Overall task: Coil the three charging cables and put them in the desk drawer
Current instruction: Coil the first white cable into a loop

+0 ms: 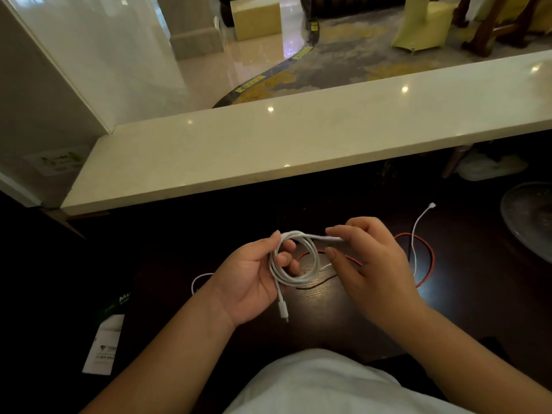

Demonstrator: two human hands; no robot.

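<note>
Head view. I see both hands over a dark desk [322,297], at about 6 o'clock of frame centre.

Left hand [254,282]: palm up, fingers curled through a white cable [310,258] wound into a round coil of several turns. It grips the coil. One plug of that cable hangs below the palm, toward 6 o'clock.

Right hand [370,258]: thumb and forefinger pinch the loose end of the same cable at the coil's 1 o'clock edge, drawn out straight to the right.

A red cable [430,258] lies in a loose loop on the desk under and to 3 o'clock of the right hand. A thin white cable [416,225] crosses it, its plug lying toward 1 o'clock. A short white arc shows at 9 o'clock of the left wrist; I cannot tell which cable it belongs to.

A leaflet [104,339] lies at 8 o'clock. A pale counter [268,144] runs across at 12 o'clock. A clear dish [528,216], nothing visible in it, sits at 3 o'clock.
</note>
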